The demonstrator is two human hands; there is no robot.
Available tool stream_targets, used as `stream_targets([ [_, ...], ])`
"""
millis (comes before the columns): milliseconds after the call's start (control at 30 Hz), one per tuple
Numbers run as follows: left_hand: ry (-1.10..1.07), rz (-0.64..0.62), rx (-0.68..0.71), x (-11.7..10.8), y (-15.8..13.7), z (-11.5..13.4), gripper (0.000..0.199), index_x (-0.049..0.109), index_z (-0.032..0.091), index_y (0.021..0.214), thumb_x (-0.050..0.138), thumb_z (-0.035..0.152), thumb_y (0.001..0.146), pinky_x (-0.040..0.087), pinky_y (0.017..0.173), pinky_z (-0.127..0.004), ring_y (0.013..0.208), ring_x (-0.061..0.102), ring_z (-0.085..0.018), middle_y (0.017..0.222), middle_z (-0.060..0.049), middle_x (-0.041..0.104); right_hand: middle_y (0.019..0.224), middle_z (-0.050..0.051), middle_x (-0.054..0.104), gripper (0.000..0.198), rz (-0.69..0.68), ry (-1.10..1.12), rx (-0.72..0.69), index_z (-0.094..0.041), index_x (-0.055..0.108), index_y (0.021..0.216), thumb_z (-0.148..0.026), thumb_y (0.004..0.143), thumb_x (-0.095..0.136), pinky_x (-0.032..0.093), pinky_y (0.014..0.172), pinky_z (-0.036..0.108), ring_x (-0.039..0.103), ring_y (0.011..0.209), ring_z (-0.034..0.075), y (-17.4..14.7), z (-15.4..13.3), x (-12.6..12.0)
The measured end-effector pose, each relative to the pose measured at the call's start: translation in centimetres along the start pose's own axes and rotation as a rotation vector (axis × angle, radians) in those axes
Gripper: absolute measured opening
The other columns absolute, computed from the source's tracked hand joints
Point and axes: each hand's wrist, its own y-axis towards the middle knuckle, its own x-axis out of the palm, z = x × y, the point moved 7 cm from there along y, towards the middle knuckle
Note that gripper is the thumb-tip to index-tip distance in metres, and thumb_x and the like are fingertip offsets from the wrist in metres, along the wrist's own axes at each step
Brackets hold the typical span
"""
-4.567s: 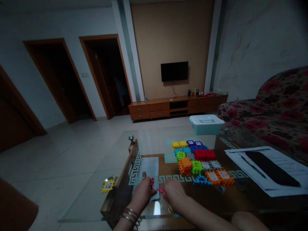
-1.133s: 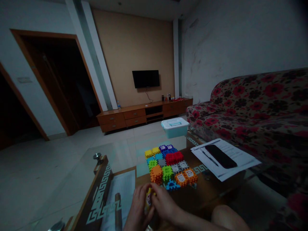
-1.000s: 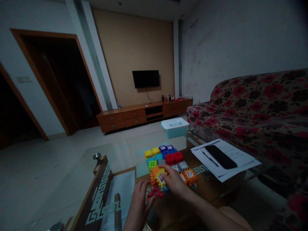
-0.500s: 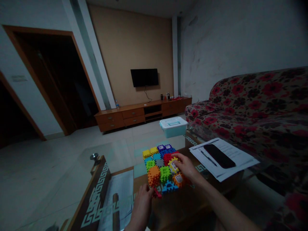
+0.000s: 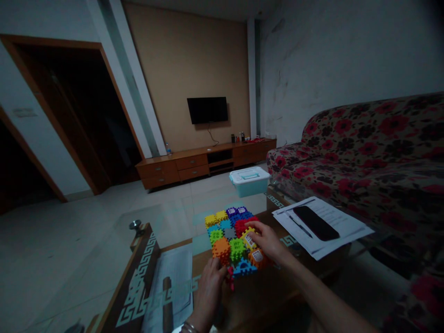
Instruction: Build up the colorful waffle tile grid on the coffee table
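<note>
Colourful toothed puzzle blocks lie side by side in a patch on the glass coffee table (image 5: 204,252). My left hand (image 5: 208,282) is at the near left corner, closed on a red toothed piece (image 5: 231,278) that stands on edge; its fingertips are partly hidden. Beside that piece are an orange block (image 5: 221,249) and a blue piece (image 5: 244,267). My right hand (image 5: 268,240) grips a yellow block (image 5: 249,237) with a white printed label at the right side, its index finger reaching over a red block (image 5: 242,226). A green block (image 5: 237,249) sits left of the yellow one.
A lidded light-blue plastic box (image 5: 249,185) stands at the table's far end. Papers (image 5: 319,249) with a pen (image 5: 300,225) and a black phone (image 5: 315,224) lie to the right. The flowered sofa (image 5: 347,162) runs along the right side.
My left hand has moved slightly up and right, and the red piece has turned more upright against the blocks. My right hand stays on the yellow block.
</note>
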Motion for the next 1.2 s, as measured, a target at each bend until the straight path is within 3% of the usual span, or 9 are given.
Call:
stream_targets([
  [233,-0.009,0.012,-0.041,-0.6,0.0,0.1,0.028,0.065,0.020,0.089,0.038,0.016,0.088,0.037,0.084,-0.030,0.103,0.052,-0.020,0.106,-0.004,0.059,0.106,0.009,0.072,0.030,-0.047,0.009,0.038,-0.015,0.069,0.103,-0.013,0.077,0.053,0.051,0.084,0.030,0.067,0.095,0.020,-0.2,0.0,0.5],
  [400,0.000,-0.001,-0.054,-0.1,0.0,-0.2,0.033,0.066,0.021,0.096,0.035,0.015,0.087,0.037,0.085,-0.028,0.106,0.052,-0.020,0.109,-0.005,0.060,0.080,0.000,0.069,0.020,-0.235,-0.107,0.101,-0.017,0.068,0.085,-0.007,0.069,0.063,0.044,0.064,0.023,0.062,0.075,0.016,-0.9,1.0,2.1],
  [567,-0.039,0.034,-0.019,-0.4,-0.5,0.2,0.035,0.066,0.022,0.104,0.036,0.018,0.088,0.039,0.090,-0.028,0.109,0.052,-0.019,0.116,-0.005,0.060,0.079,-0.002,0.067,0.027,-0.444,-0.369,0.178,-0.018,0.070,0.087,-0.006,0.063,0.071,0.036,0.058,0.020,0.057,0.072,0.013,-3.4,1.8,4.2],
  [733,-0.062,0.029,-0.033,-1.0,-1.4,0.3,0.042,0.067,0.024,0.107,0.036,0.011,0.083,0.039,0.096,-0.029,0.116,0.051,-0.020,0.123,-0.005,0.061,0.099,0.005,0.072,0.027,-0.498,-0.644,0.043,-0.019,0.073,0.096,-0.014,0.069,0.074,0.041,0.072,0.025,0.063,0.090,0.020,-5.5,-0.2,5.9],
  [933,-0.066,0.017,-0.042,-1.5,-2.5,0.3,0.048,0.065,0.024,0.112,0.036,0.005,0.080,0.042,0.094,-0.028,0.113,0.053,-0.018,0.120,-0.005,0.061,0.111,0.009,0.072,0.025,-0.396,-0.824,-0.037,-0.021,0.073,0.102,-0.014,0.082,0.060,0.045,0.087,0.030,0.065,0.106,0.025,-5.9,-3.1,5.0],
  [1200,0.042,-0.041,-0.111,-2.3,-3.7,0.1,0.042,0.066,0.022,0.102,0.037,0.001,0.081,0.044,0.090,-0.029,0.106,0.057,-0.019,0.111,-0.006,0.061,0.109,0.016,0.074,0.029,-0.628,-1.022,-0.022,-0.017,0.076,0.105,-0.012,0.084,0.056,0.052,0.083,0.035,0.069,0.101,0.032,-8.2,-1.4,7.4],
])
